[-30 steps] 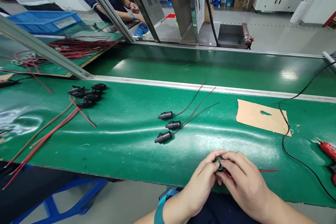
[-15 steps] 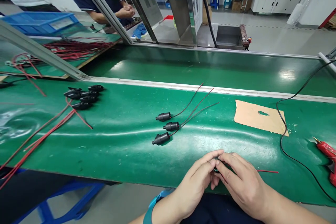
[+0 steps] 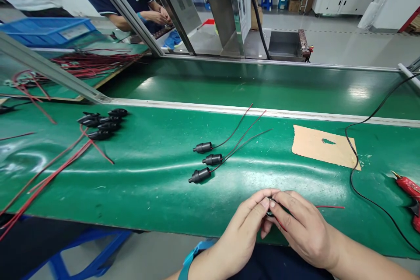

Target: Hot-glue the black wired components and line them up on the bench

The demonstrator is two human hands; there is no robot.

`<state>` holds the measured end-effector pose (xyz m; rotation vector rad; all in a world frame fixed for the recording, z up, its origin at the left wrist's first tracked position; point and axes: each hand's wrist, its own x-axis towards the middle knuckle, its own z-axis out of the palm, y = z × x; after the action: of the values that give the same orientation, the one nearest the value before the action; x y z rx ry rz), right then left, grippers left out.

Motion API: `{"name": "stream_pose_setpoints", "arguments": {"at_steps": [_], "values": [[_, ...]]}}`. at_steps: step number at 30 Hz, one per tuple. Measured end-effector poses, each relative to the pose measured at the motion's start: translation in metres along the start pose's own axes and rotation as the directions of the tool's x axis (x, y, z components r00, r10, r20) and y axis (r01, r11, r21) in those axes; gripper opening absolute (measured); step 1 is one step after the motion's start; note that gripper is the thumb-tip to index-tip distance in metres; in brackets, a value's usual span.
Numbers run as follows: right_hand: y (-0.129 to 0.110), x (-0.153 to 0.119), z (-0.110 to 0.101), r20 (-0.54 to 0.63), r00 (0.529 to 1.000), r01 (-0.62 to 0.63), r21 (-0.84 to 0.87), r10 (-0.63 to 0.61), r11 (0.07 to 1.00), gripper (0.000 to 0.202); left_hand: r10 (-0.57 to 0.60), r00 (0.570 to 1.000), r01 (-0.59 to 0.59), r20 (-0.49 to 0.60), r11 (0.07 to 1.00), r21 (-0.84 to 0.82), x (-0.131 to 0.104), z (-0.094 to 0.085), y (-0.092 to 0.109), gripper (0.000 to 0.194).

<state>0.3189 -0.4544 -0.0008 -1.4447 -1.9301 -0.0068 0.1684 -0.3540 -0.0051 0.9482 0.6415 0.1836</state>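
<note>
My left hand (image 3: 247, 221) and my right hand (image 3: 303, 225) meet near the table's front edge, fingers closed around a small dark round part (image 3: 270, 212), mostly hidden by the fingertips. From under my right hand a red wire (image 3: 331, 207) sticks out to the right. Beyond my hands, to the left, lie three black cylindrical pieces, the nearest (image 3: 199, 175) lowest, each trailing a thin wire (image 3: 234, 130). Farther left, several black connectors (image 3: 100, 134) rest in a cluster with long red wires.
At right are a torn cardboard piece (image 3: 323, 146), a black cable (image 3: 352, 179) and a red glue gun (image 3: 408, 186). A metal frame (image 3: 78, 81), a blue bin (image 3: 46, 31) and red wires (image 3: 95, 64) are at back left. A co-worker's hands (image 3: 160, 16) show beyond the frame.
The view has shifted slightly. More red wire shows between my fingers, and the wire end at right has moved slightly left. The co-worker's hands have moved right.
</note>
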Motion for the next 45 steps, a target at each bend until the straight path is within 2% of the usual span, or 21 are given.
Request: {"name": "stream_pose_setpoints", "arguments": {"at_steps": [3,8,13,18,26,29,33,35,40,45], "values": [[0.0,-0.001,0.001,-0.023,1.0,-0.016,0.007,0.016,1.0,0.042,0.003,1.0,-0.003,0.019,1.0,-0.003,0.0,0.0,0.002,0.047],[-0.006,-0.006,-0.001,-0.109,0.989,-0.103,-0.009,0.101,0.995,0.05,0.014,1.0,-0.012,-0.009,0.991,0.137,-0.005,0.002,0.008,0.044],[-0.014,-0.001,-0.004,-0.134,0.98,-0.157,-0.052,0.149,0.986,0.022,0.015,0.999,-0.006,-0.038,0.973,0.229,-0.009,0.001,0.002,0.05],[-0.02,0.005,-0.007,-0.105,0.98,-0.175,-0.039,0.17,0.984,0.019,0.1,0.994,-0.08,-0.038,0.931,0.355,-0.009,-0.003,-0.004,0.05],[-0.029,0.011,-0.004,-0.129,0.974,-0.199,-0.089,0.187,0.976,0.018,0.244,0.965,-0.194,-0.093,0.91,0.367,-0.009,-0.001,-0.008,0.045],[-0.031,0.01,-0.001,-0.126,0.97,-0.222,-0.1,0.209,0.97,0.02,0.237,0.963,-0.182,-0.131,0.925,0.334,-0.008,-0.002,-0.007,0.045],[-0.032,0.008,0.001,-0.077,0.963,-0.266,-0.086,0.26,0.96,0.022,0.065,0.976,-0.036,-0.207,0.989,0.14,-0.002,-0.007,-0.002,0.049],[-0.031,0.009,-0.001,-0.037,0.956,-0.293,-0.075,0.291,0.953,0.022,0.007,0.974,-0.004,-0.228,1.0,0.012,0.002,-0.01,-0.001,0.049],[-0.027,0.02,-0.007,0.055,0.954,-0.29,-0.092,0.296,0.953,0.019,-0.048,0.962,0.0,-0.268,0.985,-0.175,0.007,-0.015,0.002,0.047],[-0.022,0.031,-0.013,0.157,0.949,-0.256,-0.123,0.273,0.959,0.018,-0.048,0.952,-0.027,-0.302,0.971,-0.238,0.004,-0.019,0.009,0.048]]}}
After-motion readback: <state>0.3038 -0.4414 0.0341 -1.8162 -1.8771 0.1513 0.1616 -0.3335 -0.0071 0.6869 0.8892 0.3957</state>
